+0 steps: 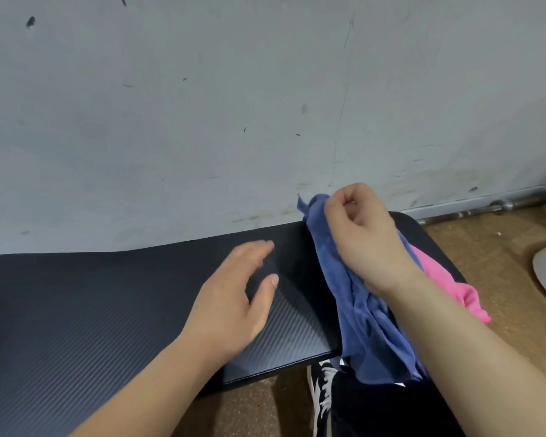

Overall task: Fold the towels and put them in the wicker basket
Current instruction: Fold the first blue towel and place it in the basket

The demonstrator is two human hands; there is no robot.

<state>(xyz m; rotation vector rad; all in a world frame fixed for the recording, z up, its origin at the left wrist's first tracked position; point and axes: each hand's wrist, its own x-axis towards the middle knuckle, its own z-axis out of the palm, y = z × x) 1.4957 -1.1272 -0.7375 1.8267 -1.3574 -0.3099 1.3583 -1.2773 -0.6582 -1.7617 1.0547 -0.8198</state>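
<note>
Blue towel (pixel 353 304) hangs bunched at table's (pixel 108 294) R end, its top corner pinched in right hand (pixel 363 228). Left hand (pixel 237 298) is spread over the table, holding nothing. Pink towel (pixel 448 279) lies half off the edge, so dragging blue across prob pulls it to floor (pixel 486 247). Basket not in view.

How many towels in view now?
2: blue towel, pinched by the right hand at the table's right end; pink towel beside it, partly covered. More may be hidden.
</note>
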